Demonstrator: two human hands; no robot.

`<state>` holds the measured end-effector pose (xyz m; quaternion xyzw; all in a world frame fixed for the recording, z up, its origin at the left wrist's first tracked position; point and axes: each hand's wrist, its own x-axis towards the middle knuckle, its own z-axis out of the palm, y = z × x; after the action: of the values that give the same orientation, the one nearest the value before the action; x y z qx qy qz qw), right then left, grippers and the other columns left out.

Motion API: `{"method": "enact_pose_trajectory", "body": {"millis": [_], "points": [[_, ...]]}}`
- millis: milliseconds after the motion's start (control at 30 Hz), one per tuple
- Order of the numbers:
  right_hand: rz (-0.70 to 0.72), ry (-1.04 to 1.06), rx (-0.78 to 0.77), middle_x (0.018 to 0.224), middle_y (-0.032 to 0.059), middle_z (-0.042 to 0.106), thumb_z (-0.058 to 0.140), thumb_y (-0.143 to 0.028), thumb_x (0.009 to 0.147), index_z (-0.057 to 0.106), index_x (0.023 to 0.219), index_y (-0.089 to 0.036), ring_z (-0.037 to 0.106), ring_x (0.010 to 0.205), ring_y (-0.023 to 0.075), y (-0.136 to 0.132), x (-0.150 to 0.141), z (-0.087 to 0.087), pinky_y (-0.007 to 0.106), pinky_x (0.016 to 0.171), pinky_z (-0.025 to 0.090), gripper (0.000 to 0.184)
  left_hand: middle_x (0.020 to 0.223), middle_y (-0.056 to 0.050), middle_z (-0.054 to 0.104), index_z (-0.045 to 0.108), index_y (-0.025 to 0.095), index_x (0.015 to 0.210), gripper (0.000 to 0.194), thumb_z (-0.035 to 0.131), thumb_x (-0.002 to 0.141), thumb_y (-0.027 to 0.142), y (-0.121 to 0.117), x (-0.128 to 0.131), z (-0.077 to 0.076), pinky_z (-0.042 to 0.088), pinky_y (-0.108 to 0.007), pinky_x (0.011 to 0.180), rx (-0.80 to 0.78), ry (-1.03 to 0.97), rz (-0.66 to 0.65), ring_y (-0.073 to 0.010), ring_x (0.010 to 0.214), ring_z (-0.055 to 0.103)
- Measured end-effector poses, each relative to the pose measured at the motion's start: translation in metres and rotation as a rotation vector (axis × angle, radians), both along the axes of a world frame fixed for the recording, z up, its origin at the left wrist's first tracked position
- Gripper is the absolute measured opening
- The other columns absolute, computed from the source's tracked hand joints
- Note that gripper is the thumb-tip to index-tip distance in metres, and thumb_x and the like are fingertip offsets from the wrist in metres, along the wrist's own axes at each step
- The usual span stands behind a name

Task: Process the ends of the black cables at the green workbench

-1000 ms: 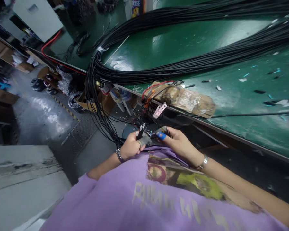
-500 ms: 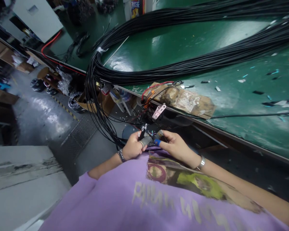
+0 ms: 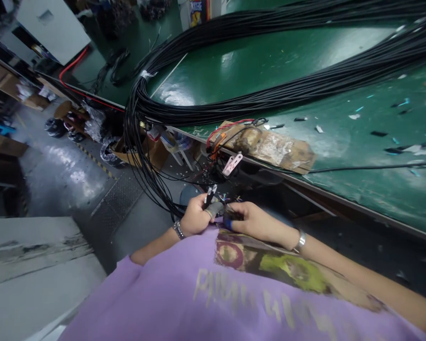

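Note:
My left hand point(image 3: 196, 215) is closed around several black cable ends point(image 3: 209, 195), whose pale stripped tips point up and away from me. Grey tape wraps its thumb. My right hand point(image 3: 257, 222) is just to the right, its fingers bent and pinched together in front of my shirt; blue tape covers one digit. Whatever lies between those fingers is dark and too small to make out. Thin coloured wires point(image 3: 224, 196) show just beyond the two hands. From the left hand, the black cables run up to a large coil point(image 3: 199, 113) on the bench.
The green bench point(image 3: 358, 199) has its edge just beyond my hands. A taped cardboard piece point(image 3: 277, 149) lies there, with a pink clip point(image 3: 232, 164) hanging beside it. Cable scraps point(image 3: 379, 134) litter the bench. A cardboard box point(image 3: 159, 154) stands below, and a white surface point(image 3: 39, 265) is at left.
My right hand has turned and drawn slightly away from the left, its fingers curling more. The left hand stays nearly in place, still gripping the cable ends.

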<state>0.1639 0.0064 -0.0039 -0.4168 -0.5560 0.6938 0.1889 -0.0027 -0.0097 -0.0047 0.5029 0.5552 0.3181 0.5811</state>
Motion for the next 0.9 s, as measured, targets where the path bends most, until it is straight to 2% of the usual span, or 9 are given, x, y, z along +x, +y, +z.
{"method": "enact_pose_trajectory", "body": {"millis": [67, 167, 233, 333, 433, 600, 800, 900], "points": [[-0.070, -0.023, 0.026, 0.060, -0.0029, 0.056, 0.060, -0.027, 0.059, 0.056, 0.062, -0.019, 0.048, 0.059, 0.0131, 0.002, 0.003, 0.001, 0.027, 0.060, 0.042, 0.010, 0.045, 0.006, 0.044, 0.047, 0.016, 0.058, 0.037, 0.065, 0.072, 0.047, -0.001, -0.002, -0.004, 0.032, -0.021, 0.048, 0.049, 0.045, -0.016, -0.0059, 0.044, 0.037], [-0.304, -0.012, 0.039, 0.062, -0.0026, 0.056, 0.065, -0.038, 0.061, 0.056, 0.065, -0.019, 0.049, 0.062, 0.0132, 0.009, 0.005, 0.003, 0.027, 0.062, 0.042, 0.021, 0.050, 0.005, 0.045, 0.050, 0.016, 0.061, 0.031, 0.063, 0.074, 0.040, -0.002, -0.004, -0.008, 0.032, -0.021, 0.051, 0.127, 0.133, -0.058, -0.0066, 0.049, 0.038], [-0.357, 0.000, 0.001, 0.061, -0.0031, 0.054, 0.067, -0.044, 0.061, 0.055, 0.065, -0.019, 0.046, 0.060, 0.0120, 0.012, 0.004, 0.004, 0.026, 0.058, 0.041, 0.028, 0.052, 0.005, 0.044, 0.052, 0.016, 0.062, 0.028, 0.062, 0.074, 0.038, -0.002, -0.004, -0.009, 0.032, -0.021, 0.052, 0.164, 0.181, -0.072, -0.0069, 0.051, 0.036], [-0.334, 0.031, -0.132, 0.051, -0.0064, 0.044, 0.071, -0.050, 0.057, 0.052, 0.062, -0.019, 0.035, 0.048, 0.0080, 0.013, -0.001, 0.002, 0.023, 0.045, 0.029, 0.036, 0.054, 0.004, 0.045, 0.054, 0.015, 0.063, 0.025, 0.060, 0.075, 0.036, -0.003, -0.003, -0.008, 0.031, -0.021, 0.052, 0.194, 0.234, -0.093, -0.0075, 0.053, 0.035], [-0.333, 0.108, -0.300, 0.047, -0.0077, 0.040, 0.072, -0.050, 0.056, 0.047, 0.060, -0.020, 0.028, 0.043, 0.0055, 0.011, -0.005, -0.002, 0.021, 0.041, 0.019, 0.039, 0.054, 0.004, 0.045, 0.054, 0.015, 0.064, 0.025, 0.059, 0.075, 0.036, -0.003, -0.003, -0.008, 0.031, -0.021, 0.052, 0.214, 0.276, -0.114, -0.0078, 0.054, 0.035], [-0.338, 0.225, -0.467, 0.052, -0.0051, 0.047, 0.073, -0.040, 0.057, 0.048, 0.062, -0.019, 0.030, 0.043, 0.0050, 0.008, -0.003, -0.005, 0.019, 0.039, 0.019, 0.034, 0.054, 0.004, 0.043, 0.051, 0.015, 0.063, 0.026, 0.058, 0.077, 0.037, -0.002, -0.005, -0.011, 0.030, -0.021, 0.051, 0.225, 0.303, -0.134, -0.0080, 0.054, 0.034], [-0.318, 0.242, -0.463, 0.056, -0.0041, 0.047, 0.075, -0.041, 0.056, 0.050, 0.062, -0.018, 0.029, 0.043, 0.0053, 0.006, -0.002, -0.005, 0.020, 0.039, 0.019, 0.034, 0.054, 0.004, 0.042, 0.051, 0.015, 0.063, 0.027, 0.058, 0.077, 0.038, -0.002, -0.005, -0.012, 0.029, -0.021, 0.052, 0.219, 0.315, -0.123, -0.0082, 0.054, 0.033], [-0.302, 0.177, -0.318, 0.055, -0.0043, 0.045, 0.069, -0.048, 0.061, 0.048, 0.064, -0.020, 0.029, 0.044, 0.0069, 0.005, -0.002, -0.006, 0.021, 0.040, 0.022, 0.035, 0.053, 0.004, 0.042, 0.051, 0.015, 0.062, 0.026, 0.058, 0.076, 0.037, -0.002, -0.005, -0.011, 0.029, -0.021, 0.052, 0.211, 0.312, -0.123, -0.0082, 0.054, 0.033]]}}
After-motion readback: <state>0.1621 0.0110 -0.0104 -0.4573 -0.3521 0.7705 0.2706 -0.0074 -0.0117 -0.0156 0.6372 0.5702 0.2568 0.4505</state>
